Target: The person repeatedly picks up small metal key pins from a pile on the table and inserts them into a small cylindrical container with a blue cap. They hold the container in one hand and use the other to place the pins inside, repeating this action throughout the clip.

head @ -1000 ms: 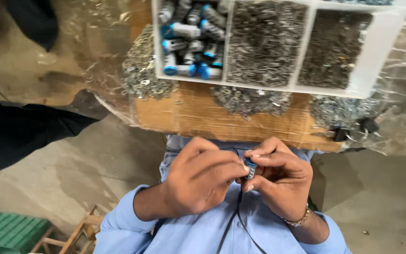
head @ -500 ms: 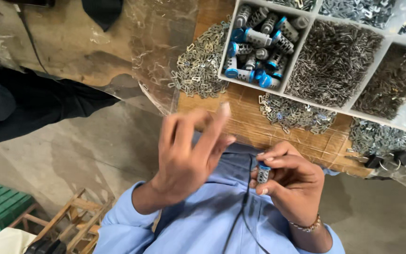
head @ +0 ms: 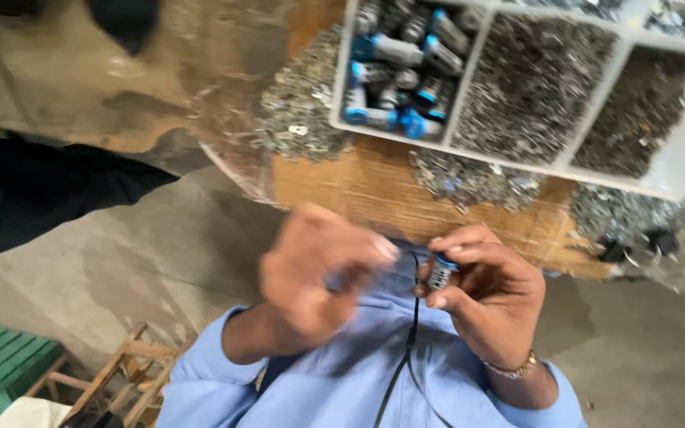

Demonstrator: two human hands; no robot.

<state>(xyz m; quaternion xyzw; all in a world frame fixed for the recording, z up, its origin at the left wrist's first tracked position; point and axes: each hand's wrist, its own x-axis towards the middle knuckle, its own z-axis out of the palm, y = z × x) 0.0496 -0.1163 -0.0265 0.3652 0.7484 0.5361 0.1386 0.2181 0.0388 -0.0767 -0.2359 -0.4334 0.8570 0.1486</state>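
I am pinching a small grey cylinder with a blue cap (head: 441, 272) in the fingertips of my right hand (head: 489, 305), its long axis roughly upright, blue end pointing away from me. My left hand (head: 315, 281) is blurring just beside it; I cannot tell its grip. Beyond, a white divided tray (head: 679, 170) is sitting on cardboard (head: 366, 186), well apart.

The right hand (head: 489, 297) pinches a small grey cylinder with a blue cap (head: 441, 272) between thumb and fingertips. The left hand (head: 315, 277) is blurred beside it, grip indeterminate. Above, a white divided tray (head: 679, 170) on a wooden board (head: 374, 186) holds similar cylinders (head: 394, 67) and small metal parts (head: 537, 87).
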